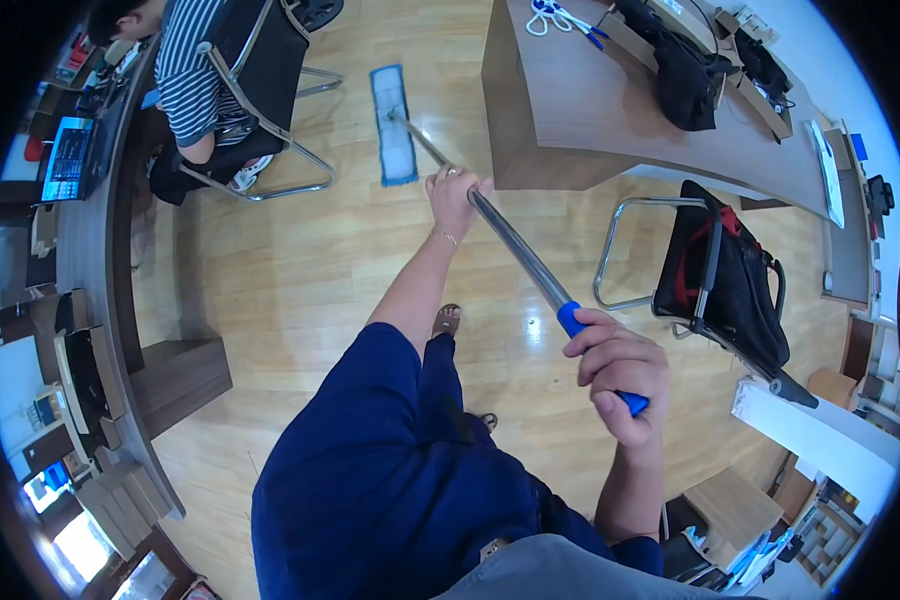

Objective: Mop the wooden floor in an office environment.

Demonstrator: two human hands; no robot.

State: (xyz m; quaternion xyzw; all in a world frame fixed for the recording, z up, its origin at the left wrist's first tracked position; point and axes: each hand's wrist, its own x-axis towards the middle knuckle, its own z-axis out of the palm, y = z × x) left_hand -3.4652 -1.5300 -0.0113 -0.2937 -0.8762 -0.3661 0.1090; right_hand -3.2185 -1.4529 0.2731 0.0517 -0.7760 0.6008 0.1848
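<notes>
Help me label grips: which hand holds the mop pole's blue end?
The right hand grips the blue handle; the left hand holds the metal pole nearer the mop head.

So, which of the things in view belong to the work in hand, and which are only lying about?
In use:
- flat mop head on the wooden floor
- metal pole, gripped by the left hand
- blue handle, gripped by the right hand

Just lying about:
- black-and-red bag on a chair
- black bag on the desk
</notes>
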